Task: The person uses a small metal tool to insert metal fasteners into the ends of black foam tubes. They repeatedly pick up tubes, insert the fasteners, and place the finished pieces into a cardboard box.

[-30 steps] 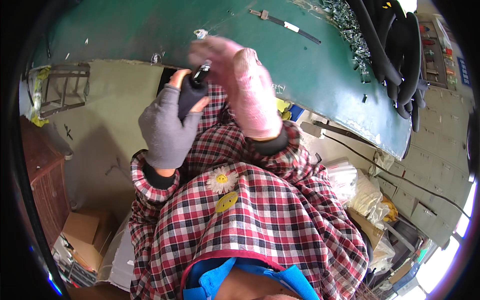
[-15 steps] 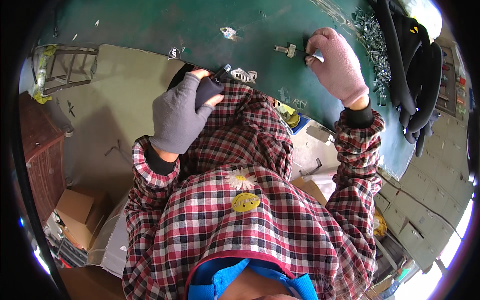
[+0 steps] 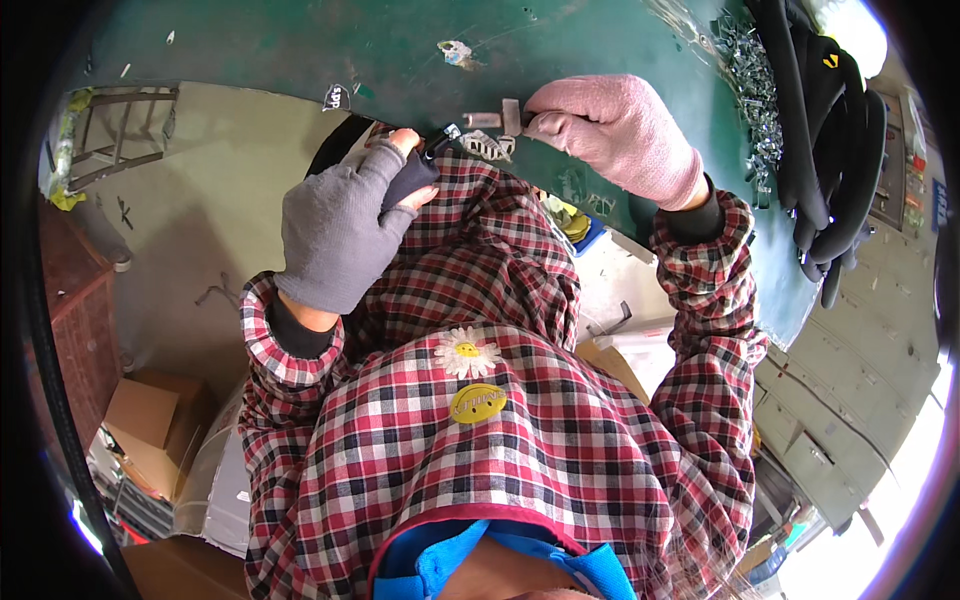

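Gripping a dark tool point(image 3: 415, 175), left hand point(image 3: 335, 235) is closed around it at the green worktop point(image 3: 300, 50) edge. Right hand point(image 3: 615, 135) pinches a small metal part point(image 3: 497, 118) on the worktop, just beside the tool tip; fitting looks midway, unfinished.

Left hand point(image 3: 335, 235) at counter point(image 3: 300, 50) edge, wrapped around a tool point(image 3: 415, 175). Right hand point(image 3: 615, 135) to its right, on the counter, touching a small metal part point(image 3: 497, 118). Screw pile point(image 3: 750, 90) further right. Cardboard box point(image 3: 150, 430) on floor, lower left.
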`<state>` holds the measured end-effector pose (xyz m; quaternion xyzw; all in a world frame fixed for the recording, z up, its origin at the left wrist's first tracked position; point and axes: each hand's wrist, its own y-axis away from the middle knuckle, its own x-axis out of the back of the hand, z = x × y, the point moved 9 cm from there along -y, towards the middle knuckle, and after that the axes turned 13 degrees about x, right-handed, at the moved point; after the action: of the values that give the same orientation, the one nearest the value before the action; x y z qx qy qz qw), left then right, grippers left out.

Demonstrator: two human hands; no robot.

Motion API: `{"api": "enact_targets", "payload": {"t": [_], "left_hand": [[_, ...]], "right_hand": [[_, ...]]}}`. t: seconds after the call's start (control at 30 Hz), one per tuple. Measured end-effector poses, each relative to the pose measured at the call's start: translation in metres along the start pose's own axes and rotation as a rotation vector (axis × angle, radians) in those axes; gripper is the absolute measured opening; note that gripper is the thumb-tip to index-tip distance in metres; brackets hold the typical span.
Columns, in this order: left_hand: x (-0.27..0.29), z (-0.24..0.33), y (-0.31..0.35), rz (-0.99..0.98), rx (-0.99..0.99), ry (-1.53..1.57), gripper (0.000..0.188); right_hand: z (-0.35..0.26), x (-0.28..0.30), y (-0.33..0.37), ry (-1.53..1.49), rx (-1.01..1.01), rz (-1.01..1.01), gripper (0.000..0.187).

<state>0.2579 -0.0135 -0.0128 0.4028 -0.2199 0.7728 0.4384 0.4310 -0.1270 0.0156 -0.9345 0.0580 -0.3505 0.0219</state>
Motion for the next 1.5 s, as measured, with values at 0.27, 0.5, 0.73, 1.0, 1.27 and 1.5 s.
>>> {"api": "enact_targets", "payload": {"t": [0.27, 0.5, 0.73, 1.0, 1.27, 1.5], "left_hand": [[0.0, 0.001, 0.006, -0.021, -0.009, 0.005, 0.051], [-0.005, 0.001, 0.012, -0.041, -0.054, -0.007, 0.054], [-0.013, 0.002, 0.016, -0.048, -0.072, -0.018, 0.054], [-0.022, -0.001, 0.017, -0.045, -0.07, -0.055, 0.05], [-0.022, 0.001, 0.017, -0.05, -0.092, -0.067, 0.048], [-0.021, 0.001, 0.016, -0.019, -0.105, -0.08, 0.048]], "right_hand": [[0.005, -0.01, -0.015, 0.118, -0.09, -0.258, 0.02], [0.009, -0.021, -0.019, 0.06, -0.045, -0.411, 0.029], [0.021, -0.031, -0.012, 0.032, -0.156, -0.516, 0.025], [0.01, -0.033, -0.022, 0.107, -0.074, -0.534, 0.023], [0.002, -0.042, -0.026, 0.041, 0.033, -0.517, 0.026], [0.005, -0.045, -0.029, 0.071, -0.005, -0.53, 0.029]]}}
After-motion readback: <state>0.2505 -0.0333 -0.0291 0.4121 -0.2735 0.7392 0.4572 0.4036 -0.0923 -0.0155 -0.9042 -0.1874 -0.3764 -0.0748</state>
